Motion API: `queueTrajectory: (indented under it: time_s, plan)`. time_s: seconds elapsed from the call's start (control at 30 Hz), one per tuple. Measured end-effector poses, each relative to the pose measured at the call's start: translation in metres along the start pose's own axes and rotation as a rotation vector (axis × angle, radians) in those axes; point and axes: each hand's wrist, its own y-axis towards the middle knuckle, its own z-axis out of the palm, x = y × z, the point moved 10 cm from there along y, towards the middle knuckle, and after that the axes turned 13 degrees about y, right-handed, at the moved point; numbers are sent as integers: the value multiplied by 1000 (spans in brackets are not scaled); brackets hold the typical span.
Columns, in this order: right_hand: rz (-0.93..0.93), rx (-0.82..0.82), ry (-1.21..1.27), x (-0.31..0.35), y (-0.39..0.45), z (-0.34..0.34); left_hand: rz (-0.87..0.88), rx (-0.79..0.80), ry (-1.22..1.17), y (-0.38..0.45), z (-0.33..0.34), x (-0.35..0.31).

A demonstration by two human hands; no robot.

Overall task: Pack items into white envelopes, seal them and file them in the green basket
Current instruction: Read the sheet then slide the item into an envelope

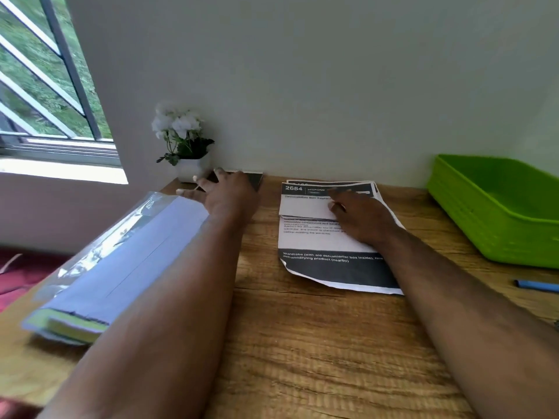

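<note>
A pack of white envelopes [121, 261] in clear plastic wrap lies on the left of the wooden desk [302, 343]. My left hand [227, 192] reaches past its far end with fingers spread, over a dark flat item [255, 179] by the wall. Printed sheets [317, 237] with black bands lie in a small stack at the desk's middle back. My right hand [360, 216] rests flat on them, fingers straight. The green basket [499, 213] stands at the right with nothing visible inside.
A white pot of white flowers [184, 146] stands against the wall at the back left. A blue pen [538, 285] lies near the right edge, in front of the basket. A window is at the far left.
</note>
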Motion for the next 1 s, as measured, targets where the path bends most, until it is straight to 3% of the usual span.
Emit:
queueTrajectory:
  time_s: [0.13, 0.3, 0.4, 0.47, 0.6, 0.7, 0.8, 0.87, 0.93, 1.0]
  plan:
    - [-42, -56, 48, 11, -1, -7, -90, 120, -37, -6, 6, 17]
    - [8, -40, 153, 8, -4, -5, -38, -66, -122, -12, -15, 7]
    - [-21, -124, 253, 17, -9, -19, 20, -209, -109, -20, -40, -6]
    - [-25, -151, 453, 25, -7, -23, 80, -312, -104, -30, -61, -19]
    - [57, 46, 979, 39, 3, 0, 363, -607, -50, -74, -104, -80]
    - [58, 120, 1063, 50, -3, 5, 652, -925, -113, -124, -123, -121]
    - [161, 70, 1367, 31, -6, 1, 741, -1181, -171, -156, -124, -133]
    - [143, -62, 1484, 23, 2, -16, 716, -1295, -213, -164, -127, -127]
    - [77, -259, 1591, 8, 5, -38, 684, -1299, -187, -157, -124, -123]
    - [133, -413, 1703, -16, 3, -45, 617, -1203, -80, -137, -112, -120]
